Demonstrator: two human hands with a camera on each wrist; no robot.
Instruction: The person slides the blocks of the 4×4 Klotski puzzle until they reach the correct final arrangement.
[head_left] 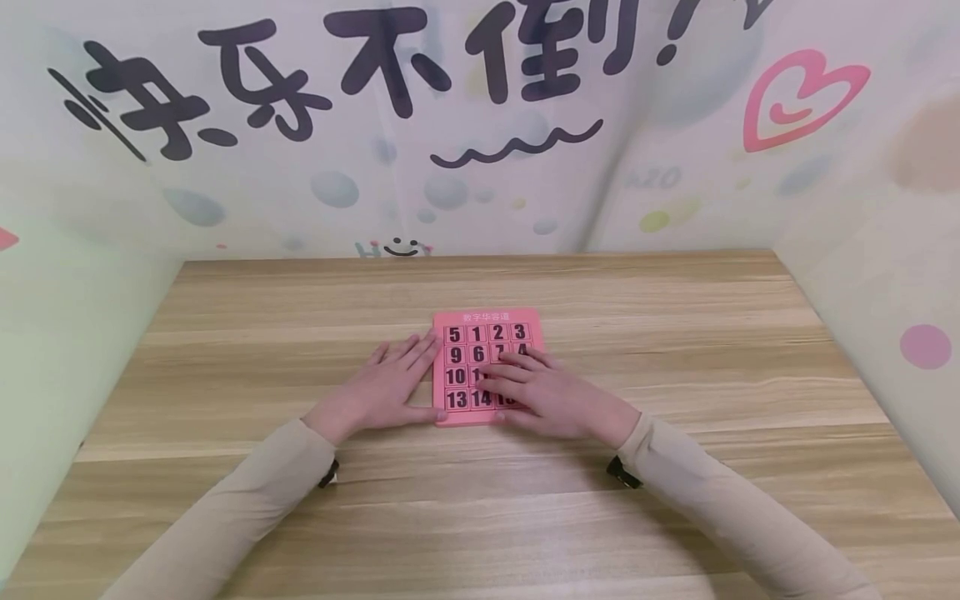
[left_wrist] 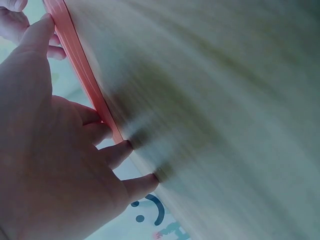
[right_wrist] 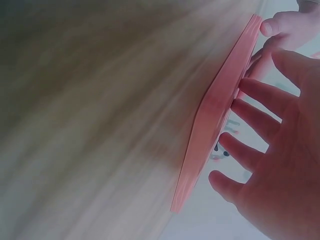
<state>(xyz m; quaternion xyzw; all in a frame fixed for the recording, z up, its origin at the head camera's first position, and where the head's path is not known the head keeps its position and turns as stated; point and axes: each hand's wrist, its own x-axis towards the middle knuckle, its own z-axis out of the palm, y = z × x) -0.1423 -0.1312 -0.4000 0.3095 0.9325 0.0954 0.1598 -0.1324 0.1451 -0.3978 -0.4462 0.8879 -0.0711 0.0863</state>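
A pink number sliding puzzle (head_left: 487,318) lies flat on the wooden table, its tiles bearing black numerals. Its left column reads 5, 9, 10, 13 from top to bottom. Along the puzzle's left side rests my left hand (head_left: 378,390), thumb at the lower left corner and the other fingers extended. In the left wrist view, some of those fingertips touch the tabletop beside the frame. My right hand (head_left: 558,397) reaches over the right part of the puzzle with fingers spread, and some fingertips touch the tiles. Several tiles at the lower right are partly hidden under it.
The wooden tabletop (head_left: 300,308) extends around the puzzle on all sides. Behind it stands a white wall (head_left: 480,200) printed with large black characters, bubbles and a pink heart. A dark wrist strap (head_left: 622,473) shows under the right sleeve.
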